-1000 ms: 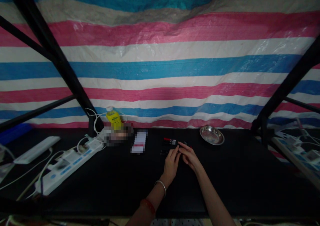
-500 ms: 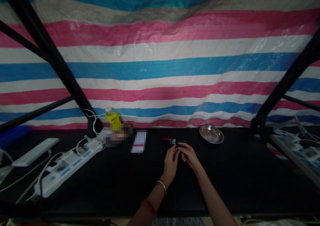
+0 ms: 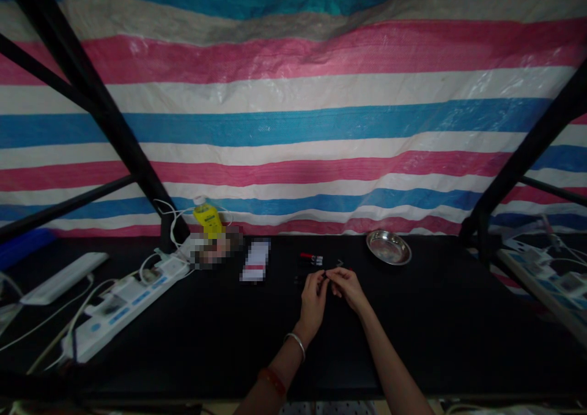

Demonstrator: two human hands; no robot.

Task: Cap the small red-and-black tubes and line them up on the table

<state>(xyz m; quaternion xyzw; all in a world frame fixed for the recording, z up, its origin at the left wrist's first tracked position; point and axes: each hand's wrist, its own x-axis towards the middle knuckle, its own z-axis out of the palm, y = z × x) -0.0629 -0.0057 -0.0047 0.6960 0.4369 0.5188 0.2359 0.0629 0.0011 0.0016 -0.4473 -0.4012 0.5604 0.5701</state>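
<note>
My left hand [image 3: 313, 293] and my right hand [image 3: 347, 286] meet fingertip to fingertip above the black tabletop. Each is closed in a pinch around something small and dark at their fingertips, too small to name. Just beyond them lie small red and black pieces with silvery ends [image 3: 312, 258]. A thin V-shaped metal piece [image 3: 340, 263] rests behind my right fingers. A bit of red shows beside the right hand. Some dark items left of my left fingertips barely stand out from the table.
A round steel dish [image 3: 389, 247] stands at the back right. Left of my hands is a blurred-out phone-like slab [image 3: 255, 261]. Farther left are a yellow bottle [image 3: 208, 218] and a white power strip [image 3: 128, 305] with cables. Black frame posts [image 3: 151, 195] rise at both sides.
My right fingers have drawn in and closed against the left fingertips, so the V-shaped metal piece shows more clearly. The left hand has hardly moved.
</note>
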